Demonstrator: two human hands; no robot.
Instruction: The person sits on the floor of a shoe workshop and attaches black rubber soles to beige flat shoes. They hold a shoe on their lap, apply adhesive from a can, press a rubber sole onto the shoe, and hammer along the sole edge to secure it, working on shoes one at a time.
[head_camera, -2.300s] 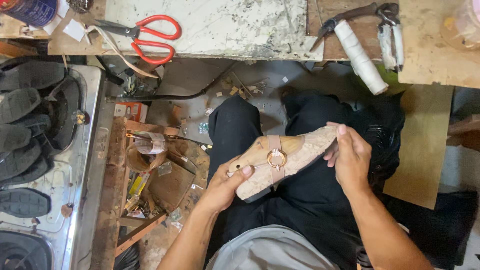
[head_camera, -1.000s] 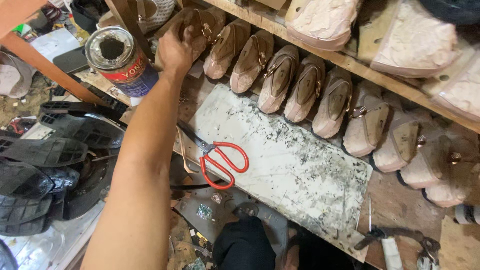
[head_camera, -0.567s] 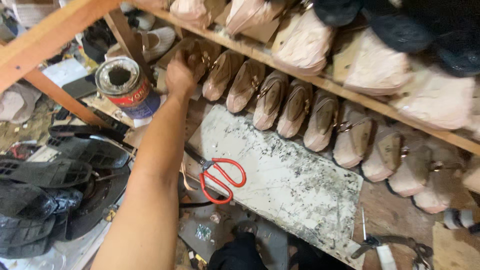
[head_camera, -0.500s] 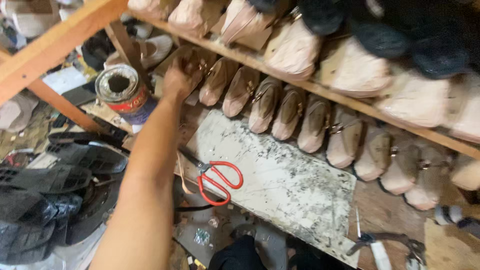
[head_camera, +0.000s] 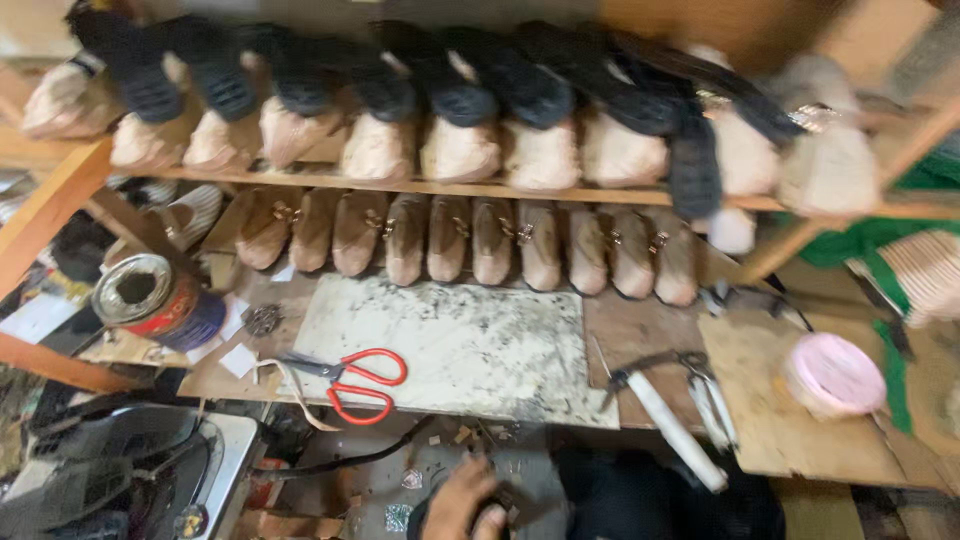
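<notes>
Down at the near edge, 1 hand (head_camera: 462, 500) is showing, and which hand it is I cannot tell; its fingers (head_camera: 488, 518) are curling narrow around something small and dark that is too blurred to name, resting below the tabletop (head_camera: 760, 400) edge. The other hand is sitting out of view. Just beyond, the red-handled scissors (head_camera: 352, 378) are lying half open on the mottled slab (head_camera: 470, 345), blades toward the left, so a blind reach upward is risking a nick. Left of them the open tin (head_camera: 152, 300) is sitting near the edge, liable to tip if knocked. Farther back, tan shoe uppers (head_camera: 470, 238) are crowding the lower shelf (head_camera: 400, 187), and a careless pull is likely dragging neighbours down.
</notes>
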